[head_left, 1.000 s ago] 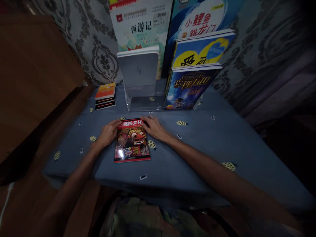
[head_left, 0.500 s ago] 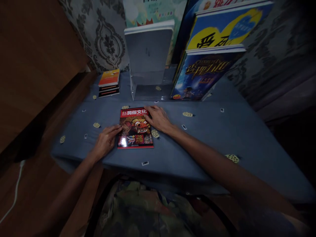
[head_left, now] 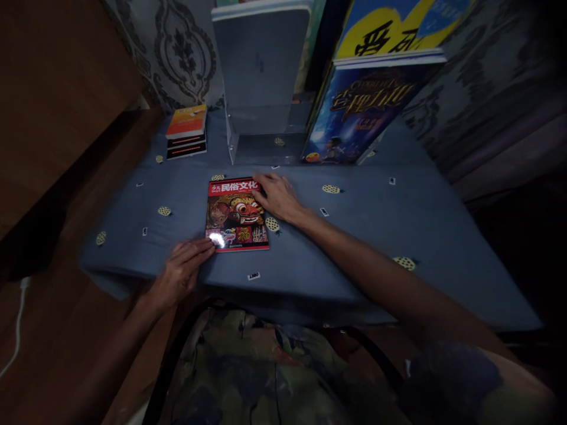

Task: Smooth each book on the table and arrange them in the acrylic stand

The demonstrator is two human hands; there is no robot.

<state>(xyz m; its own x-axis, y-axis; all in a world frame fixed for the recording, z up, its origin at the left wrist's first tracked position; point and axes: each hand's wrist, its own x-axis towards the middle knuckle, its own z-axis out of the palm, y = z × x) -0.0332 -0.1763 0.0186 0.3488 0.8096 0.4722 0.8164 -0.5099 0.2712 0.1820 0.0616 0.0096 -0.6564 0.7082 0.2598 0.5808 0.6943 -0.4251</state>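
A red book (head_left: 237, 213) with a mask on its cover lies flat on the blue patterned tablecloth (head_left: 301, 260). My left hand (head_left: 183, 268) touches the book's lower left corner, its fingers close together. At the upper right corner rests my right hand (head_left: 278, 196), palm down, with its fingers stretched over the cover's edge and nothing gripped. Beyond the book stands a clear stand (head_left: 266, 150) with a grey back panel.
Small books (head_left: 186, 127) are stacked at the back left. A dark blue book (head_left: 354, 115) stands upright right of the clear stand, with a blue and yellow book (head_left: 398, 26) behind it. Patterned wallpaper (head_left: 183, 53) is at the back.
My left hand has slid down the book's left edge to its lower corner. My right hand stays at the upper right corner. The whole view has shifted slightly, with the scene higher in it.
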